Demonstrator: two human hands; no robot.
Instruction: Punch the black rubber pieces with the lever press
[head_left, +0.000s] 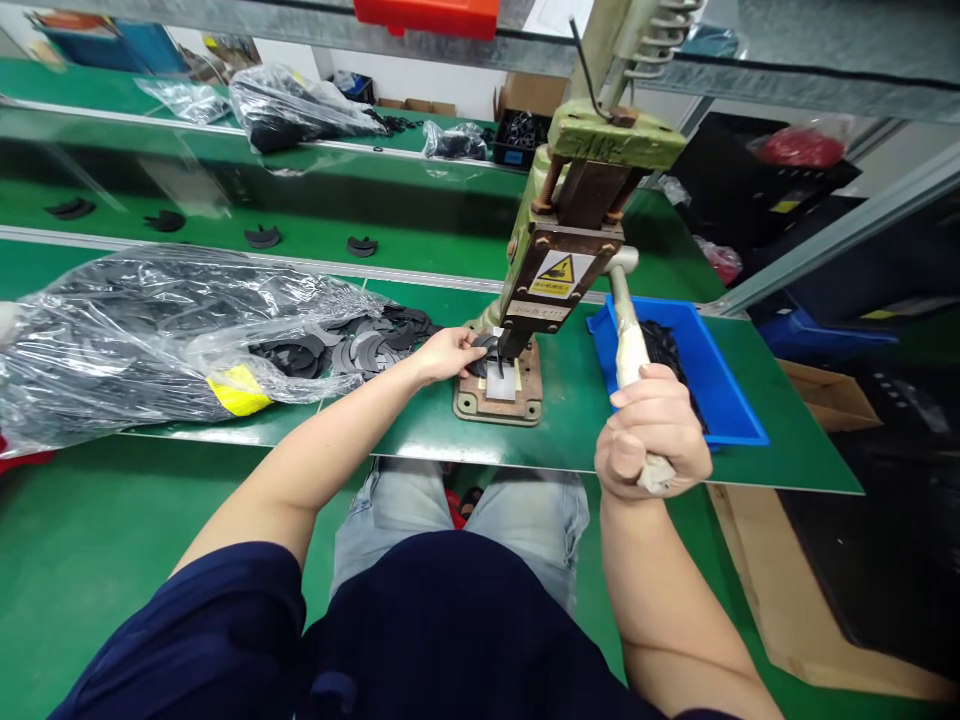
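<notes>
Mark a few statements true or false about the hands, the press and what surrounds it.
1. The right hand grips the pale-wrapped lever of the green metal press. True.
2. The blue rectangular plastic bin is left of the press. False: the bin is on its right.
3. The left hand holds a small black piece at the press base. True.
4. The press's warning label is solid red. False: the label is white and yellow.
5. A clear plastic bag lies left of the press. True.
</notes>
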